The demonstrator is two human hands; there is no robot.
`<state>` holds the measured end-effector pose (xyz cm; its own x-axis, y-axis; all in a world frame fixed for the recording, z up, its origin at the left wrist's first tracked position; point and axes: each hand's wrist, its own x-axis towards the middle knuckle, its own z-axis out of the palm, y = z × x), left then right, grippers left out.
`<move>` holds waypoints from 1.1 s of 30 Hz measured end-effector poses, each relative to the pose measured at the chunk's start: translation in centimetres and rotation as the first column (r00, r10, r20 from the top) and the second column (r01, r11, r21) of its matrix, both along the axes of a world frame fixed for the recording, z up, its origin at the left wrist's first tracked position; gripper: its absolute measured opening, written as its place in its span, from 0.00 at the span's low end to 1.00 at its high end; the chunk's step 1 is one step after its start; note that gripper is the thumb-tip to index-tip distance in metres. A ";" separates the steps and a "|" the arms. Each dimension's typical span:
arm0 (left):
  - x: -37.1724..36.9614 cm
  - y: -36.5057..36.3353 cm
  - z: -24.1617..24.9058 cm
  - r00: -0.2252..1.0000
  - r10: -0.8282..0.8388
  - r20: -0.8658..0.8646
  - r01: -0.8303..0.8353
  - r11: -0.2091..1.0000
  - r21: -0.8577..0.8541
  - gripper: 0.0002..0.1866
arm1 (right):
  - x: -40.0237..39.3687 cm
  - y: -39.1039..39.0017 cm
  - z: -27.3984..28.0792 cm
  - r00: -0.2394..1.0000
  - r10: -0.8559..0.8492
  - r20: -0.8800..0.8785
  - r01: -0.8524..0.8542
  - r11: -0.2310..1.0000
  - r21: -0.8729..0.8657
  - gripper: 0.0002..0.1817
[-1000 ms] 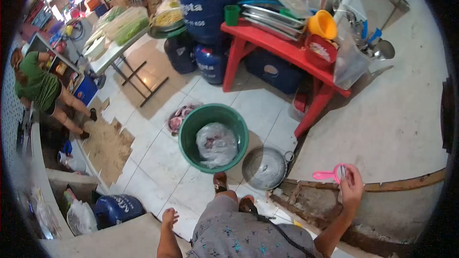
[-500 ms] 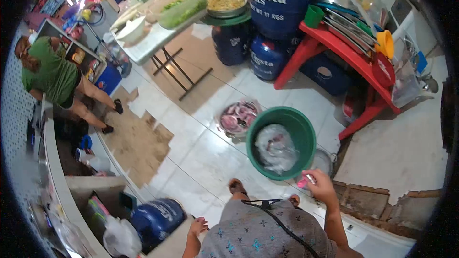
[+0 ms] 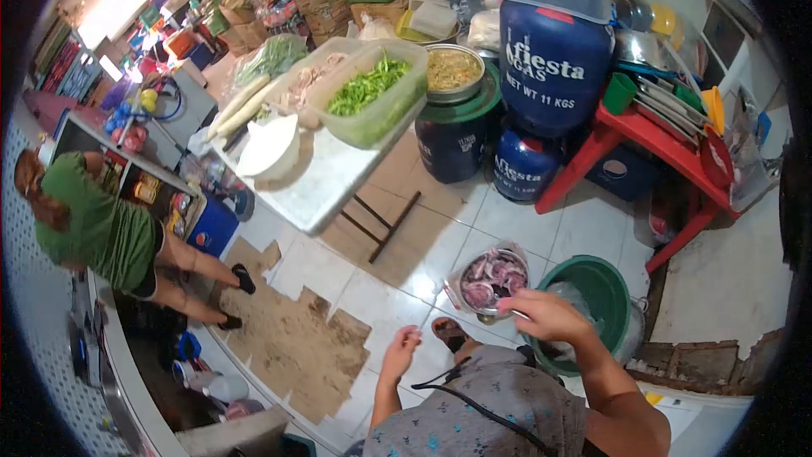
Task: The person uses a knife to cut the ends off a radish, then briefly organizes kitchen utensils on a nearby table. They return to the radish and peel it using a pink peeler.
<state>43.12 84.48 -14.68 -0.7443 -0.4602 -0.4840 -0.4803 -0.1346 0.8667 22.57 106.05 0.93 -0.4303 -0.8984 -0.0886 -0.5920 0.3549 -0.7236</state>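
My right hand [image 3: 550,315] is closed around a thin, shiny item [image 3: 519,315] whose kind I cannot make out; most of it is hidden by the fingers. The hand is over the near side of a round container [image 3: 452,292] of pink and purplish flesh slices [image 3: 491,278], on the floor. Beside it stands a green tub [image 3: 628,305] with clear plastic inside, partly covered by my right forearm. My left hand [image 3: 402,354] hangs over the tiles to the left, its fingers loosely bent and apart, with nothing visible in them.
A white folding table [image 3: 326,195] bears a tub of chopped greens [image 3: 372,93] and a white bowl [image 3: 275,148]. Blue gas cylinders [image 3: 554,68] are stacked at the back. A red stand [image 3: 605,131] holds trays. At left, a person in green [image 3: 93,211] faces a counter. Torn flooring [image 3: 292,343] lies between.
My view has tilted up and shifted left. My right hand has moved from beside the green tub to over the flesh slices. My left hand has come forward.
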 end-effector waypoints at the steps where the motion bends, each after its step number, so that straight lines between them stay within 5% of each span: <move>1: -1.0 -1.5 0.5 0.994 -0.106 0.026 0.106 0.994 0.012 0.16 | -0.8 -2.9 0.1 0.999 0.050 0.000 -0.050 0.998 -0.035 0.16; 2: -1.0 -3.3 -0.5 0.982 -0.185 -0.024 0.185 0.983 0.010 0.20 | -1.6 -5.9 0.6 0.993 0.118 0.008 -0.118 0.992 0.046 0.16; 7: -2.9 -12.4 10.7 0.961 -0.275 -0.021 0.265 0.942 -0.207 0.25 | -1.7 -20.8 6.4 0.881 0.461 0.105 -0.421 0.866 -0.268 0.16; 10: -2.5 -19.5 14.2 0.927 -0.324 -0.188 0.273 0.928 -0.252 0.21 | -0.6 -29.8 7.8 0.806 0.579 0.120 -0.468 0.749 -0.469 0.15; 13: -1.7 -26.3 16.6 0.948 -0.309 -0.078 0.264 0.896 -0.356 0.18 | 0.5 -38.3 7.6 0.784 0.619 0.048 -0.495 0.670 -0.554 0.14; 14: -1.2 -29.0 16.4 0.940 -0.334 -0.074 0.283 0.880 -0.381 0.17 | 0.7 -40.9 7.6 0.746 0.650 0.144 -0.480 0.675 -0.559 0.13; 16: -0.5 -34.5 16.1 0.918 -0.390 -0.065 0.327 0.842 -0.429 0.16 | 1.3 -46.2 6.9 0.780 0.589 0.211 -0.386 0.718 -0.579 0.13; 18: -0.2 -40.2 15.8 0.929 -0.352 -0.112 0.317 0.916 -0.245 0.15 | 1.6 -50.8 6.5 0.811 0.494 0.314 -0.304 0.814 -0.496 0.13; 19: -0.3 -43.0 15.9 0.935 -0.327 -0.134 0.308 0.940 -0.148 0.14 | 1.5 -53.1 6.4 0.908 0.388 0.155 -0.251 0.803 -0.540 0.13; 21: -1.6 -48.3 16.9 0.934 -0.329 -0.140 0.315 0.943 -0.112 0.14 | 1.4 -57.0 6.6 0.982 0.155 0.104 -0.062 0.796 -0.602 0.14; 24: -5.7 -55.1 18.7 0.932 -0.282 -0.229 0.284 0.959 -0.028 0.15 | 0.3 -60.4 8.9 0.975 -0.039 0.220 0.140 0.874 -0.466 0.12; 26: -9.3 -57.5 20.6 0.931 -0.278 -0.238 0.298 0.953 0.054 0.15 | -0.4 -62.0 9.5 0.991 -0.110 0.076 0.132 0.904 -0.407 0.13; 29: -14.0 -61.2 21.0 0.795 -0.407 -0.451 0.537 0.817 0.210 0.15 | -1.2 -65.3 8.7 0.977 -0.206 -0.064 0.176 0.933 -0.314 0.18; 32: -18.2 -65.1 21.6 0.538 -0.801 -0.264 0.825 0.564 -0.030 0.17 | -2.3 -69.4 7.1 0.937 -0.332 -0.110 0.305 0.930 -0.206 0.24; 33: -19.3 -66.2 21.7 0.519 -0.814 -0.260 0.828 0.554 -0.080 0.18 | -2.9 -70.7 7.0 0.928 -0.351 -0.125 0.320 0.923 -0.214 0.24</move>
